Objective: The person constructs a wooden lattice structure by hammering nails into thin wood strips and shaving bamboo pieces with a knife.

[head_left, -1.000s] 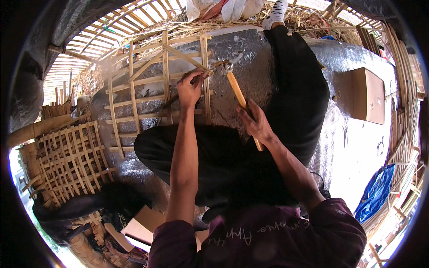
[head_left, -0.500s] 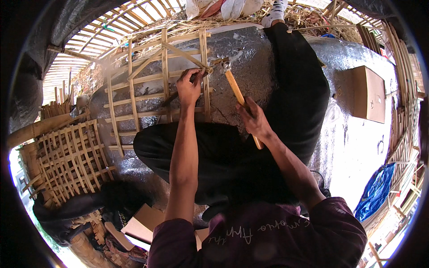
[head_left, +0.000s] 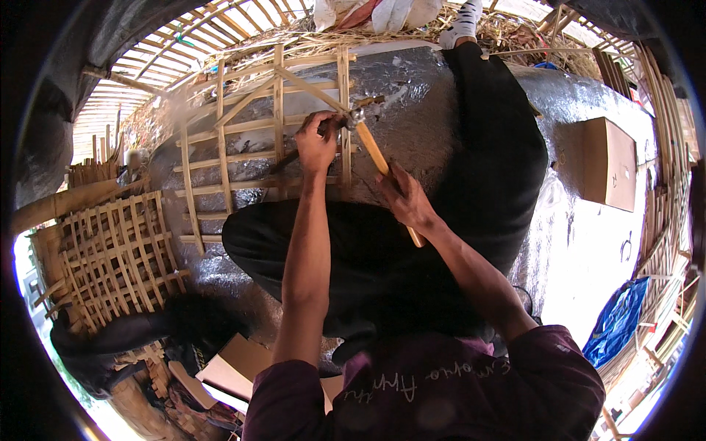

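My right hand (head_left: 409,197) is closed round the wooden handle of a hammer (head_left: 373,149). The hammer's metal head is at the right side of a lattice frame (head_left: 279,110) of pale wood or bamboo strips, close to my left fingertips. My left hand (head_left: 318,145) is closed on a dark, bar-like piece (head_left: 285,161) that sticks out to its lower left; its other end is hidden by my fingers. A diagonal strip (head_left: 312,90) runs across the frame down to that spot. Just beyond the hammer head lies a short brown stick (head_left: 369,101).
The frame lies on a silvery sheet (head_left: 419,81), beside my legs in black trousers (head_left: 493,140). A woven lattice panel (head_left: 118,250) stands at the left. Right are a cardboard box (head_left: 609,163) and a blue plastic sheet (head_left: 619,320). Straw (head_left: 507,37) lies at the far side.
The hammer head has moved left and slightly down, from just right of the frame to beside my left fingertips. My right hand has shifted left with it; my left hand keeps its grip.
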A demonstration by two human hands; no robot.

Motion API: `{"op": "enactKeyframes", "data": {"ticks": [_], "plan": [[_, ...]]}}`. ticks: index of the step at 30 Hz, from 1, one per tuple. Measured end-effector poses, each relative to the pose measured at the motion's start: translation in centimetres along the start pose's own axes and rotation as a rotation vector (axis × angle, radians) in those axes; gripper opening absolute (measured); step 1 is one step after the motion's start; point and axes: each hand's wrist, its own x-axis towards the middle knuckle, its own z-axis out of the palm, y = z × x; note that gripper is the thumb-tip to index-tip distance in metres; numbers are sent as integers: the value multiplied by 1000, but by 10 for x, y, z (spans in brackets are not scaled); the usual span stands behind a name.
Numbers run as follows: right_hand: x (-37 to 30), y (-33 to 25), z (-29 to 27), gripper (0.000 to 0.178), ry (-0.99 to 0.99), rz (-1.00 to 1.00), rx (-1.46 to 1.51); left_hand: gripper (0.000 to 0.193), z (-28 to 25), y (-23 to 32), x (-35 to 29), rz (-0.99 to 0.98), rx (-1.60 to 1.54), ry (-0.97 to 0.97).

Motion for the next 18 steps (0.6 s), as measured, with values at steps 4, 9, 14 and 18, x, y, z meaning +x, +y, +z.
{"op": "enactKeyframes", "data": {"ticks": [4,9,14,18], "plan": [[-1,8,0,34,42,-67,-19,10,0,3,2,37,27,0],[1,7,2,34,35,-27,0,11,0,1,2,103,35,14],[4,14,3,37,16,-28,61,11,1,4,2,79,34,2],[2,11,4,40,37,-3,51,11,1,1,2,98,47,14]]}}
